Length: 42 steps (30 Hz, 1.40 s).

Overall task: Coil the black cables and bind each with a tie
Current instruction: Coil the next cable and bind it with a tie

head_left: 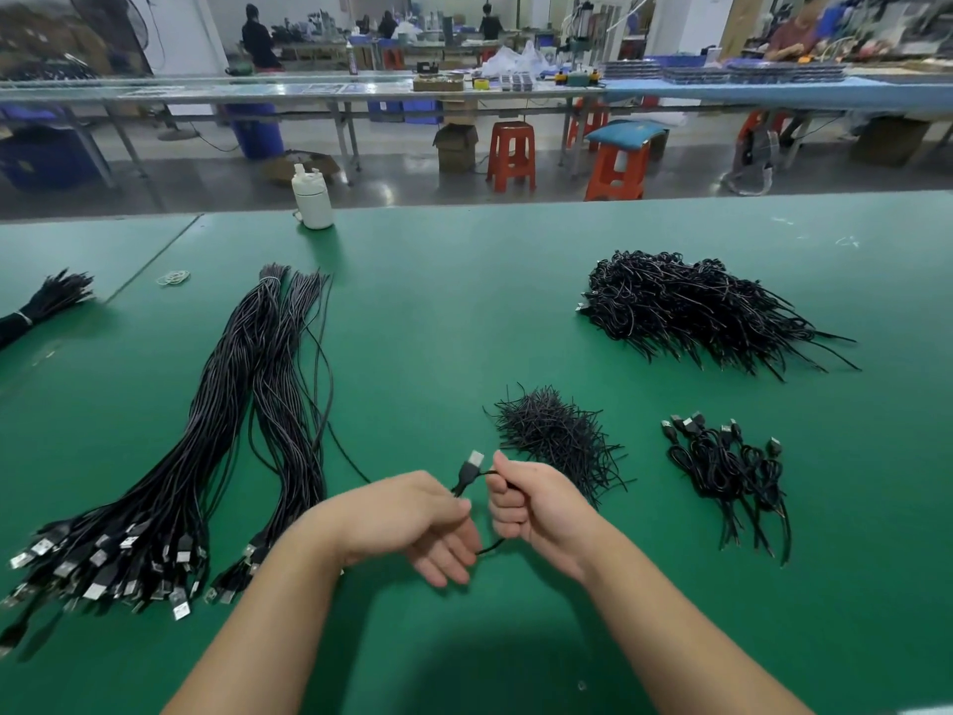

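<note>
A black USB cable (470,469) is held between both hands above the green table (464,301), its silver plug pointing up. My left hand (417,523) pinches it just below the plug with thumb and forefinger, the other fingers loose. My right hand (526,503) grips the cable in a fist, and a short loop shows beneath it. Two long bundles of uncoiled cables (247,430) lie to the left, plugs toward me. A heap of black ties (559,438) sits just beyond my right hand. A few coiled cables (727,467) lie to the right.
A large heap of bound cables (691,309) lies at the far right. A white bottle (312,198) stands at the table's far edge. Another cable bundle (46,301) and rubber bands (174,277) lie at the far left. People work at benches behind, beside red stools (510,154).
</note>
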Tool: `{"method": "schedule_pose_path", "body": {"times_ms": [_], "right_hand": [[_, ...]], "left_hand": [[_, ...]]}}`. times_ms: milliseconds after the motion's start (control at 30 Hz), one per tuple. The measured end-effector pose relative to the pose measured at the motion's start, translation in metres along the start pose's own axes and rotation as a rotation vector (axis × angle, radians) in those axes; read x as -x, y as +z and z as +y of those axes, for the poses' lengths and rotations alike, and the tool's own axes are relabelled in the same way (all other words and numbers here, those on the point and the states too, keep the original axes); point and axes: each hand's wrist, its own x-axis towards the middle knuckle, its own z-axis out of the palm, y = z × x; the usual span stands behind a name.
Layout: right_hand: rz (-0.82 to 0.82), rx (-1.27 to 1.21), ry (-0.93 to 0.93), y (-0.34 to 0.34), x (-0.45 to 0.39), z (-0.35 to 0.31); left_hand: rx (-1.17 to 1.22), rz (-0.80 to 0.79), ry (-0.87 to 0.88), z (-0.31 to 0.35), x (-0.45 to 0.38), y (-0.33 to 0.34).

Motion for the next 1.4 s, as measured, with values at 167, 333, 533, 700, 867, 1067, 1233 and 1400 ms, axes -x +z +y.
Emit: {"method": "schedule_pose_path", "body": {"times_ms": [167,333,533,700,867,1067,1233,1400], "right_hand": [[-0.084,0.073,-0.006,0.007,0.005,0.003],[-0.124,0.034,0.056,0.02,0.006,0.03],[-0.056,-0.236,0.119,0.0,0.001,0.033],[-0.063,-0.053,0.079,0.006,-0.003,0.022],[-0.091,0.084,0.057,0.016,0.003,0.021],[-0.1,0.003,0.15,0.021,0.005,0.037],[-0.039,-0.231,0.119,0.009,-0.005,0.014],[-0.047,0.045,0.003,0.011,-0.006,-0.004]], "left_hand": [[0.044,0.389,0.185,-0.02,-0.024,0.007],[1.066,0.445,0.515,-0.009,-0.039,0.014],[0.856,-0.016,0.371,-0.007,0.0,-0.009],[-0.048,-0.045,-0.038,-0.015,-0.002,-0.003],[0.66,0.572,0.249,-0.016,-0.028,0.003],[1.211,0.383,0.564,-0.003,-0.017,-0.01],[0.324,-0.125,0.399,-0.01,0.011,-0.015],[-0.1,0.228,0.034,-0.015,-0.009,-0.009]]}}
